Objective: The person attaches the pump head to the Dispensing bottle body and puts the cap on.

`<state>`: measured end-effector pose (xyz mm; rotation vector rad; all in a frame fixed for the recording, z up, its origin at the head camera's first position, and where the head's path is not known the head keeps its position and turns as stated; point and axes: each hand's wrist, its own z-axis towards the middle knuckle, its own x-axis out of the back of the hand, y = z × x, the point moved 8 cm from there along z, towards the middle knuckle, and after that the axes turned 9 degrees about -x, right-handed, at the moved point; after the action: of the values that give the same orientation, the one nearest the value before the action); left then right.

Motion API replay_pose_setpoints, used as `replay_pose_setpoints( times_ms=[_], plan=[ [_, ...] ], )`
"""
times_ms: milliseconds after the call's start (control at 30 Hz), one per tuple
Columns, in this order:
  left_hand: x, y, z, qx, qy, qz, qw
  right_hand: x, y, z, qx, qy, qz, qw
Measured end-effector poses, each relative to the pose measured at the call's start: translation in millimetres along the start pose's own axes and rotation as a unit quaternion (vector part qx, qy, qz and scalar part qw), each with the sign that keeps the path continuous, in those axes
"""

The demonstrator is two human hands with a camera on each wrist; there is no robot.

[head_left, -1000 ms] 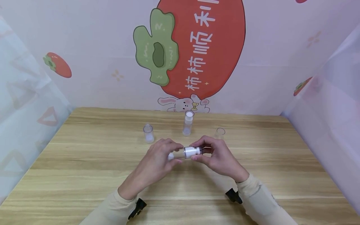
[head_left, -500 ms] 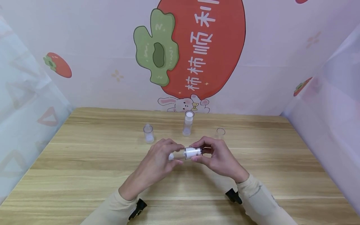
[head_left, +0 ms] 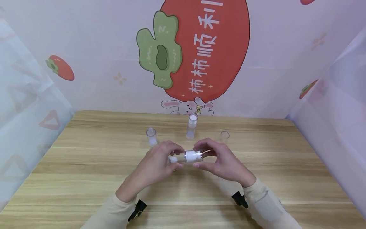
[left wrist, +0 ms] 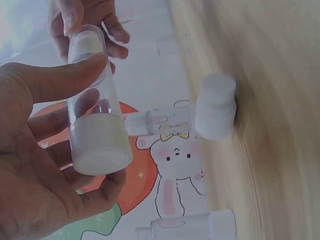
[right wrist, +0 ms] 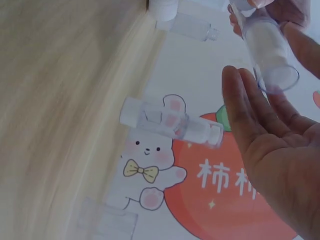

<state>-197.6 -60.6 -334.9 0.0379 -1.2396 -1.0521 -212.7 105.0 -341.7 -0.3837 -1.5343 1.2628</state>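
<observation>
My left hand [head_left: 160, 160] grips a clear cylindrical bottle [head_left: 180, 158] with a white base, held almost level above the table. In the left wrist view, the thumb and curled fingers wrap round this bottle [left wrist: 100, 135]. A white collar section under a clear cap [head_left: 193, 156] forms its right end. My right hand [head_left: 223, 160] surrounds that end with fingers spread. In the right wrist view, the right hand [right wrist: 270, 135] has fairly straight fingers, with a gap beside the clear cap [right wrist: 274, 55]. The left palm hides part of the bottle's base in the head view.
Behind the hands stand a clear bottle with a white top [head_left: 192, 126], a shorter clear bottle [head_left: 152, 136] at left and a clear cap [head_left: 225, 136] at right. A small white jar-like piece [left wrist: 216, 106] stands on the wooden table [head_left: 85, 159]. A printed backdrop [head_left: 100, 95] rises behind.
My left hand and the bottle have shifted slightly left. The right hand's fingers have loosened and spread from the capped end, which they pinched before.
</observation>
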Motion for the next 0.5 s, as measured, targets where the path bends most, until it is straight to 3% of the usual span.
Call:
replay_pose_setpoints(
  times_ms=[133, 300, 500],
  plan=[
    [4.2, -9.2, -1.9, 0.028, -0.007, -0.022, 0.9993, 7.9, -0.5, -0.7, -0.001, 0.013, -0.029, 0.999],
    [10.3, -22.3, -2.5, 0.045, 0.014, -0.062, 0.997, 17.1, 3.1, -1.8, -0.026, 0.034, -0.061, 0.997],
    [9.9, -35.9, 2.8, 0.079, 0.029, -0.122, 0.9891, 18.9, 8.7, -3.9, -0.049, 0.037, -0.091, 0.994]
  ],
)
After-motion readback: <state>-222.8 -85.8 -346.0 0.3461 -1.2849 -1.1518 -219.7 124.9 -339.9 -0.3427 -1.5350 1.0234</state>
